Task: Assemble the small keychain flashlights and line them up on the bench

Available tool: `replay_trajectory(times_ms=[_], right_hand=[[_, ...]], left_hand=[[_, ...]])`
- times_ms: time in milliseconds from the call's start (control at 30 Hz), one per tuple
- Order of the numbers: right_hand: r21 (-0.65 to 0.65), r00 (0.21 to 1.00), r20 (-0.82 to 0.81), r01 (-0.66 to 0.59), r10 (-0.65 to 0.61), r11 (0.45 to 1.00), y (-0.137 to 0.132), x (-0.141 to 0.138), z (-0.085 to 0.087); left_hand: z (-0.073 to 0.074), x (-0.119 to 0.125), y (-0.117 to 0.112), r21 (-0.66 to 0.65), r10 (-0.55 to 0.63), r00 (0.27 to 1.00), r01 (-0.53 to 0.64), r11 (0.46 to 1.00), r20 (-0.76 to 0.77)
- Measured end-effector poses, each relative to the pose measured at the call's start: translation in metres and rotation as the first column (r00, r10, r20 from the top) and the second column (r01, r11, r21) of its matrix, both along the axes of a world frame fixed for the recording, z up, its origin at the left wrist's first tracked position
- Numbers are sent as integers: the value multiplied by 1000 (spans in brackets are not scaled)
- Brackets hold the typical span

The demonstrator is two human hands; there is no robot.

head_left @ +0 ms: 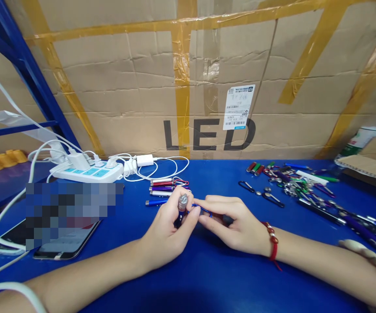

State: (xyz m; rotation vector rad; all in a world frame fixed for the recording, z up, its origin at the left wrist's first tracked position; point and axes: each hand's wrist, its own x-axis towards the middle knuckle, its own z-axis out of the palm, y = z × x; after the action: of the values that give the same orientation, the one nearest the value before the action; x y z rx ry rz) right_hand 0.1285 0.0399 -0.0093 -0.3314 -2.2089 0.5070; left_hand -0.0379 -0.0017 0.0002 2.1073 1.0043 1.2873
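My left hand (162,237) is closed around a small flashlight (183,202) with a silver end and a dark blue body, tilted towards me. Between the two hands is a blue carabiner (206,211). The fingertips of my right hand (240,224) pinch it, and my left thumb reaches its near end. How the carabiner joins the flashlight is hidden by the fingers. Just behind my left hand lie a red flashlight (162,182), a purple one, a silver one and a blue flashlight (155,203), side by side; the left hand covers some of their ends.
A white power strip (88,174) with plugs and cables stands at the back left, near phones (67,248). Loose carabiners (273,200), key-ring parts and pens (321,211) are heaped at the right. A large cardboard box (125,95) walls off the back of the blue table (214,278).
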Motion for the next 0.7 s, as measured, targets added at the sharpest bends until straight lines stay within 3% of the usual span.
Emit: replay_trajectory(times_ms=[133,300,700], right_hand=[[4,1000,-1,1,-1,1000,0,0,0],[0,1000,-5,-7,7,1000,0,1,-1],[-3,1000,2,-3,3,1000,0,1,-1]], left_hand=[[1,1,-1,-20,-13,1000,13,1000,4],[0,4,-3,-191,-98,990,116,975,101],[-1,4,-5,-167,-113,987,131,977,117]])
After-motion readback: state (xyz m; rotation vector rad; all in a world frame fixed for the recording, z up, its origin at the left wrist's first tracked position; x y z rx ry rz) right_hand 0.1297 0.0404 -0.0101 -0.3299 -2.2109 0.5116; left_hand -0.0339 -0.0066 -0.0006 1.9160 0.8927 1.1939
